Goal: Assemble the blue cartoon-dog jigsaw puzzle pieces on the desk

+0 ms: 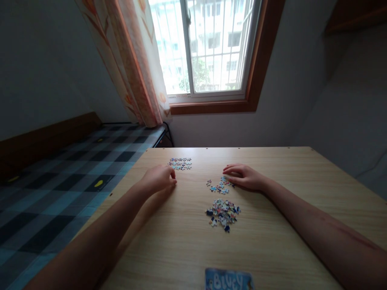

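My left hand [159, 178] rests low over the left part of the table. Its fingers are curled and the tips come together; anything between them is hidden. Just beyond it lie rows of small jigsaw puzzle pieces [180, 164], partly covered by the hand. On the right, my right hand [245, 177] is open, fingers stretched out and thumb apart. Its fingertips are at the edge of a loose, spread group of puzzle pieces [222, 188]. Nearer to me is a heaped pile of puzzle pieces [223, 212] in white, dark blue and mixed colours.
The wooden table [272, 249] reaches toward the wall under a window [217, 48]. A blue box or card marked "Bluey" [229, 280] lies at the near edge. Left of the table stands a bed with a checked cover [69, 189], below a patterned curtain [136, 72].
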Demonstrator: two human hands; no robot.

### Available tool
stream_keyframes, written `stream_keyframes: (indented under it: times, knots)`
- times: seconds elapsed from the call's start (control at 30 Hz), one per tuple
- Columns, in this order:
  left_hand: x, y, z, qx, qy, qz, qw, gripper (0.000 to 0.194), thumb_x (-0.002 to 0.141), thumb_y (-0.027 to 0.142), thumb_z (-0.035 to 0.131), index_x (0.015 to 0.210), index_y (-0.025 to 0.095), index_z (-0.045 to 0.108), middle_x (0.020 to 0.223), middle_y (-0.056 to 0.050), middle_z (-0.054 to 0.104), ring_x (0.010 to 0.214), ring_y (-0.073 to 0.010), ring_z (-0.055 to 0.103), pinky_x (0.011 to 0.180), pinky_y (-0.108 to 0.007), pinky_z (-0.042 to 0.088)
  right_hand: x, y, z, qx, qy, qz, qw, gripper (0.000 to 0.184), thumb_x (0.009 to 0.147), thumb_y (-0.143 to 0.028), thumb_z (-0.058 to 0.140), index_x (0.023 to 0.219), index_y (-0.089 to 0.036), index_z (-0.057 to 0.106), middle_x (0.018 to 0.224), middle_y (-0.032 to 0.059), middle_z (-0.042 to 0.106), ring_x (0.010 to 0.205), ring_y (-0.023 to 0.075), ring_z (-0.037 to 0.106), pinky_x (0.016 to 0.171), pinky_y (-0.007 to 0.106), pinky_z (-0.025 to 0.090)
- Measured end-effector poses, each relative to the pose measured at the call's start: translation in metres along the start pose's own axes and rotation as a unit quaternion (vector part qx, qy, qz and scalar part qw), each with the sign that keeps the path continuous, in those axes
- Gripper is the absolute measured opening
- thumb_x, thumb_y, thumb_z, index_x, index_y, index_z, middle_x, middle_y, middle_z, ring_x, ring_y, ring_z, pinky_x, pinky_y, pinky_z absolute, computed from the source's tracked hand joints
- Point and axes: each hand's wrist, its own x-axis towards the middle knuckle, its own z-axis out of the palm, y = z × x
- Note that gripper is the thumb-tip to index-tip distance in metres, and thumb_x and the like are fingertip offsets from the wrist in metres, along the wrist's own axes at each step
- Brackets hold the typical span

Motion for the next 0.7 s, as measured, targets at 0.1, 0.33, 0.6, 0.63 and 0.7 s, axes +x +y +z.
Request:
stream_keyframes:
  times: [0.1,0.33,0.6,0.63,0.7]
  knots:
    - [0.001,0.001,0.004,0.025,0.004,0.008,1.0,0.02,0.077,0.037,0.066,0.089,0.025,0.077,0.096,-0.006,0.074,0.085,-0.0225,0.064,0.067,-0.027,0.041,0.0,0.0,0.0,-0.002,0.001,0.0,1.0,0.03,0.09,-0.042,0.066,0.111,-0.022,0.075,0.119,0.0102,0.072,0.117,0.0268,0.064,0.105,0.045,0.048]
    - [0.012,-0.013,0.013,0.038,0.039,-0.009,0.998,0.023,0.082,0.037,0.063,0.097,0.028,0.077,0.1,-0.005,0.075,0.089,-0.0223,0.066,0.071,-0.028,0.044,0.0,0.001,0.001,-0.006,-0.001,-0.001,1.0,0.029,0.09,-0.039,0.066,0.112,-0.022,0.075,0.119,0.0097,0.071,0.117,0.0262,0.064,0.104,0.043,0.049]
    - [0.015,-0.027,0.003,0.034,0.084,-0.023,0.996,0.023,0.086,0.033,0.059,0.098,0.028,0.078,0.1,-0.004,0.077,0.09,-0.0207,0.067,0.072,-0.027,0.045,0.0,0.003,0.001,-0.006,-0.003,-0.003,1.0,0.028,0.09,-0.039,0.065,0.111,-0.022,0.075,0.119,0.0101,0.071,0.117,0.0269,0.064,0.104,0.045,0.049]
    - [0.015,-0.027,0.002,0.034,0.085,-0.025,0.995,0.023,0.086,0.032,0.059,0.097,0.028,0.079,0.1,-0.004,0.077,0.09,-0.0207,0.067,0.073,-0.027,0.045,0.0,0.003,0.001,-0.007,-0.003,-0.003,1.0,0.028,0.09,-0.039,0.065,0.111,-0.022,0.075,0.119,0.0101,0.071,0.117,0.0269,0.064,0.105,0.045,0.049]
    - [0.015,-0.027,0.004,0.033,0.079,-0.019,0.996,0.022,0.085,0.032,0.061,0.096,0.028,0.079,0.1,-0.004,0.077,0.091,-0.0208,0.067,0.074,-0.027,0.045,0.0,0.003,0.001,-0.008,-0.003,-0.001,1.0,0.028,0.09,-0.039,0.065,0.111,-0.022,0.075,0.12,0.0101,0.071,0.116,0.027,0.064,0.104,0.045,0.049]
